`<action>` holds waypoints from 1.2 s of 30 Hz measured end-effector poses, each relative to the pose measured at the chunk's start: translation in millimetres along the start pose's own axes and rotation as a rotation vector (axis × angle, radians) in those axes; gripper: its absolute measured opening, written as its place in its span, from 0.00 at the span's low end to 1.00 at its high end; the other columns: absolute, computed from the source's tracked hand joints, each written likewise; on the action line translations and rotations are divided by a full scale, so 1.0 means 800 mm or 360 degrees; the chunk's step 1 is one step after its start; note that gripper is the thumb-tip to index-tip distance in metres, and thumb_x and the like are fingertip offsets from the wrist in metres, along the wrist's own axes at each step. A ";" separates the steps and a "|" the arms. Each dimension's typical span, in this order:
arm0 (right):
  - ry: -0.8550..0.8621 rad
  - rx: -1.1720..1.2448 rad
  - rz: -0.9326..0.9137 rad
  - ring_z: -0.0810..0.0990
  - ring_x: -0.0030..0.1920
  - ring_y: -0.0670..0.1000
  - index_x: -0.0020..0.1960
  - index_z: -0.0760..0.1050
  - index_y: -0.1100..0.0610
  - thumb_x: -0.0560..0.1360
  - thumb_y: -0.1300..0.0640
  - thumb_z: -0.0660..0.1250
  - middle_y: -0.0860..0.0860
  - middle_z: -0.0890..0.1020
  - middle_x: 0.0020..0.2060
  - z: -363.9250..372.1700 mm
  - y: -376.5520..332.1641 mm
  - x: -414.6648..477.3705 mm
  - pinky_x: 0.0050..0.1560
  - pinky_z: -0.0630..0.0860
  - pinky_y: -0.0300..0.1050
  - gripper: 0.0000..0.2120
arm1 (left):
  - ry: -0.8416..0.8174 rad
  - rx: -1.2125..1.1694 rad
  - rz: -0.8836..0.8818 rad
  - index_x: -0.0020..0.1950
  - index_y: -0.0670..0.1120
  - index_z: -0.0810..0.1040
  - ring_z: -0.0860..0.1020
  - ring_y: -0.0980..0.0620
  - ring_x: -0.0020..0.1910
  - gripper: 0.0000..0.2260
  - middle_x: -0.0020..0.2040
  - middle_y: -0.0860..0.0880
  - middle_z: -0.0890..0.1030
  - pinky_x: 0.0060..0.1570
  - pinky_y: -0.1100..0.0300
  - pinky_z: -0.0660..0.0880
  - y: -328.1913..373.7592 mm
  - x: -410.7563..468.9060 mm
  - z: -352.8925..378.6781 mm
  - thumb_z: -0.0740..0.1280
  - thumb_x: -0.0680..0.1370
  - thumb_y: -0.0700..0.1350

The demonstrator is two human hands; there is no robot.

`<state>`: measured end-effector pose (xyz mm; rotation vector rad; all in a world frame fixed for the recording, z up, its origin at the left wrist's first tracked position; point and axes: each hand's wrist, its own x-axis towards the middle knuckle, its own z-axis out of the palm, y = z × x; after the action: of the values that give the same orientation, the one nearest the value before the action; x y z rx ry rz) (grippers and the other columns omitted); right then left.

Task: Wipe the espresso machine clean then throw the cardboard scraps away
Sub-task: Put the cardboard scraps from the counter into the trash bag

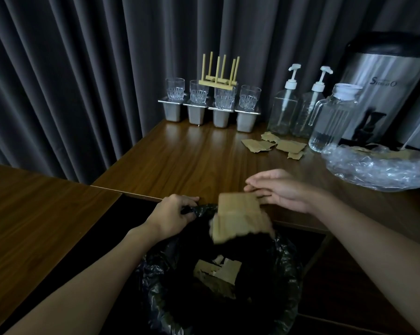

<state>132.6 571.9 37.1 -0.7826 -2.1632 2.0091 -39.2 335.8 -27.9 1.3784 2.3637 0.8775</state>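
Head view: L hand (175, 210) pinches the rim of the bin (288, 262). R hand (285, 192), fingers straight & loose, is beside a blurred cardboard piece (238, 217) over the bin; contact unclear. More scraps (274, 145) lie on the table (192, 153) beyond the bin. They look light, stiff; pinch by edges.

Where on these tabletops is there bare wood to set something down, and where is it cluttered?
Bare wood lies between the steel cups and the right hand, and across the left table. Crowded at right: cardboard scraps, pitcher, clear plastic bag.
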 end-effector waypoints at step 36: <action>0.0384 -0.1777 -0.0468 0.57 0.77 0.51 0.79 0.55 0.49 0.83 0.43 0.52 0.48 0.60 0.77 -0.100 0.048 0.168 0.75 0.52 0.53 0.26 | 0.0037 0.0007 -0.0135 0.58 0.51 0.83 0.66 0.67 0.70 0.10 0.69 0.54 0.75 0.66 0.72 0.64 0.058 0.011 0.028 0.71 0.78 0.41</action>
<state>60.2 701.3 -26.1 -0.6376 -2.8968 0.4158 -0.5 368.6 -15.8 1.2660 2.4233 0.8694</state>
